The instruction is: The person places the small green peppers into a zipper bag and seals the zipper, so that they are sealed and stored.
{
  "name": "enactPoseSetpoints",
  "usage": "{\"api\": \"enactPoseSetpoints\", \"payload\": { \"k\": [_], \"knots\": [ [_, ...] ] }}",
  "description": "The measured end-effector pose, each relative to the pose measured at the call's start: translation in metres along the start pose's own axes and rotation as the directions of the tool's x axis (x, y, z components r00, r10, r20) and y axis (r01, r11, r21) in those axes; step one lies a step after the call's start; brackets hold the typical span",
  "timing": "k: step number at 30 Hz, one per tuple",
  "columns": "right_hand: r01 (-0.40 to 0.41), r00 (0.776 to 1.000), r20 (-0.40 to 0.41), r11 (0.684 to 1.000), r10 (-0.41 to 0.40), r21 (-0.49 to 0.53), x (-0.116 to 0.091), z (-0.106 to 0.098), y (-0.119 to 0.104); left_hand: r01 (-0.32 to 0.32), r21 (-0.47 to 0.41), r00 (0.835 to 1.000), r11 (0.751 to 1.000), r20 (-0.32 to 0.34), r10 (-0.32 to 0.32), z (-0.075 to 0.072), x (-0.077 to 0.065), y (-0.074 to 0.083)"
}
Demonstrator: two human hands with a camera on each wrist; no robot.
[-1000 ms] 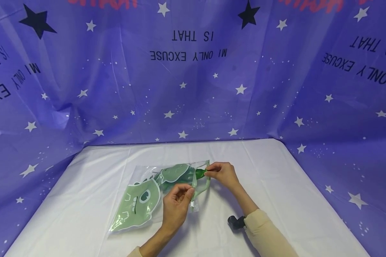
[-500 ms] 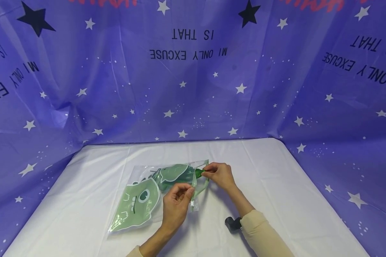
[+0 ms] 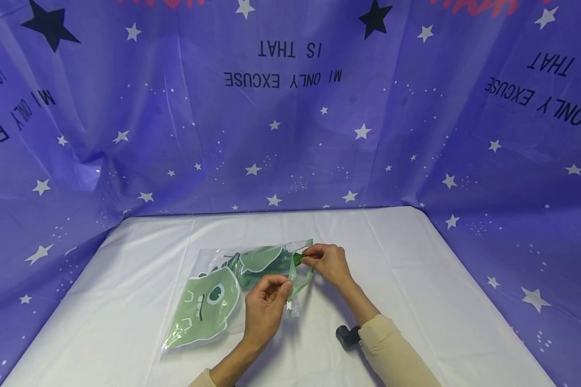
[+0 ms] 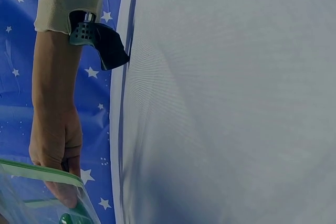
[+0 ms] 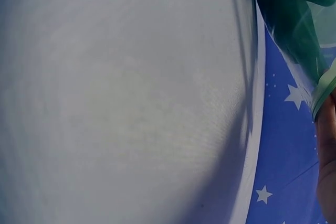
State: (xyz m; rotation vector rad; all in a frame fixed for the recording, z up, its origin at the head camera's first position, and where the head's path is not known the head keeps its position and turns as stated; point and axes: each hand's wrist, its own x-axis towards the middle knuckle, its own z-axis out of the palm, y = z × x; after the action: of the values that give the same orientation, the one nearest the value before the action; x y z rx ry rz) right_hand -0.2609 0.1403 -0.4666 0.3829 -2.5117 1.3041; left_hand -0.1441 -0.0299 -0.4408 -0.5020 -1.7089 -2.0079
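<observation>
A clear zip bag [image 3: 213, 306] printed with a pale green one-eyed cartoon creature is held at its mouth, right of centre in the head view. My left hand [image 3: 266, 303] pinches the near edge of the mouth between thumb and fingers, above the white slider [image 3: 289, 305]. With its fingertips my right hand [image 3: 326, 263] pinches the end of a glossy dark green object [image 3: 297, 259] at the opening. In the right wrist view more of that green object [image 5: 289, 19] shows inside the bag, smooth and rounded; its kind cannot be told. In the left wrist view the right fingertips reach behind the bag's transparent panel.
A white cloth covers the table [image 3: 392, 252]. Purple curtains [image 3: 290, 134] with stars and lettering hang behind it and along both sides. A black device [image 3: 347, 337] sits at the right sleeve's cuff.
My right hand has shifted slightly left toward the bag, and less of the green object shows between its fingers and the mouth. The left hand keeps its grip.
</observation>
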Motion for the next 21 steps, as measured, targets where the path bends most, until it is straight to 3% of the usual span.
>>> {"api": "enactPoseSetpoints", "payload": {
  "k": [5,16,19,21],
  "knots": [
    [0.014,1.000,-0.008,1.000,-0.014,-0.003,0.000,-0.002,-0.001,-0.024,-0.010,1.000,1.000,-0.020,0.023,-0.002,-0.001,-0.012],
    [0.021,0.998,-0.058,0.998,-0.017,0.065,-0.005,-0.015,0.004,-0.026,-0.003,0.999,1.000,-0.045,0.026,-0.005,-0.001,-0.014],
    [-0.079,0.996,-0.039,0.992,0.083,0.099,-0.011,-0.025,0.001,-0.001,0.013,0.999,1.000,-0.045,0.002,-0.004,-0.001,-0.009],
    [-0.211,0.977,0.052,0.964,0.205,0.163,-0.017,-0.031,-0.003,0.015,0.024,0.999,1.000,-0.041,-0.014,-0.004,-0.001,-0.007]
  ]
}}
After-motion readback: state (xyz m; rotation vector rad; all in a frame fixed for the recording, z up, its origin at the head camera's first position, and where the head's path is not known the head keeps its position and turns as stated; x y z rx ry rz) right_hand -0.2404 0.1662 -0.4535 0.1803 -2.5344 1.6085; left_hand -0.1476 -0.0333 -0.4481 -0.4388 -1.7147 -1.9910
